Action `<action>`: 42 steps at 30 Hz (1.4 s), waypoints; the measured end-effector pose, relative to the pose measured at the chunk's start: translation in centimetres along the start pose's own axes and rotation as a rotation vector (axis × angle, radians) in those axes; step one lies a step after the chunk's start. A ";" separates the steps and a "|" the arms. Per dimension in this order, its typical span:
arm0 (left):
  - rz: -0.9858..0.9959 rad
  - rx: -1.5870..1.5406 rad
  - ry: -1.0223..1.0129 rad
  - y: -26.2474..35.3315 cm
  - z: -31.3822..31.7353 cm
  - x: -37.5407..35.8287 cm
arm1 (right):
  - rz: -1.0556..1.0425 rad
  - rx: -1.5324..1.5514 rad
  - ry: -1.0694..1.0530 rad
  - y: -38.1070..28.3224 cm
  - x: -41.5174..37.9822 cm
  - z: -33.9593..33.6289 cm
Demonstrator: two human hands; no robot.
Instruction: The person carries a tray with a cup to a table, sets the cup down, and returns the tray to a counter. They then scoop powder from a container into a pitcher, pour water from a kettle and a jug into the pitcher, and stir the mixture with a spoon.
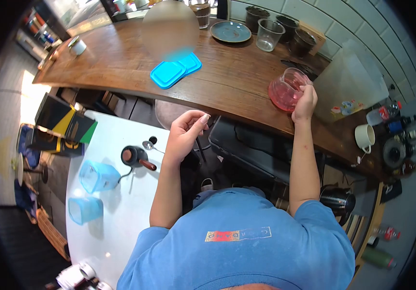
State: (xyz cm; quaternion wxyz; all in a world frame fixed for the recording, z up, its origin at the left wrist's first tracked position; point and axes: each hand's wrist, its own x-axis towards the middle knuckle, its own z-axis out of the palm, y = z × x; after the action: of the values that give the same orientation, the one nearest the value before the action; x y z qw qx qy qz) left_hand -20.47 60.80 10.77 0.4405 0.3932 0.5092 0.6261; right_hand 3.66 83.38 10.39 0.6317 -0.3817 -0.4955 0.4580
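My right hand [304, 104] is wrapped round the handle side of a clear jug [285, 91] with pink liquid in it. The jug is at the front edge of the wooden counter, close to a tall frosted plastic container [348, 82]. Over the gap between the counter and the white table, my left hand [187, 135] has its fingers curled in against the thumb, and nothing shows in them. Two bright blue lids [168, 74] overlap on the counter, beyond my left hand.
A blue plate [230, 32], an empty clear cup [269, 36] and dark-filled cups stand at the back of the wooden counter [232, 72]. On the white table [135, 203] are two blue containers [86, 210] and a small dark pot [133, 157]. A white mug [364, 137] sits right.
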 end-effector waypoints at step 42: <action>0.102 -0.075 1.255 -1.2 -2.1 -52.5 | 0.419 0.473 -1.509 -11.6 -42.0 13.4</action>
State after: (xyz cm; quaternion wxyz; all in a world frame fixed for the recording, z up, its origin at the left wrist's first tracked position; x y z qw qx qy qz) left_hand -6.36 10.31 6.94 0.0408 -0.0411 0.6290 0.7753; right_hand -10.88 40.23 12.53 0.0934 0.0878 -0.5961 0.7926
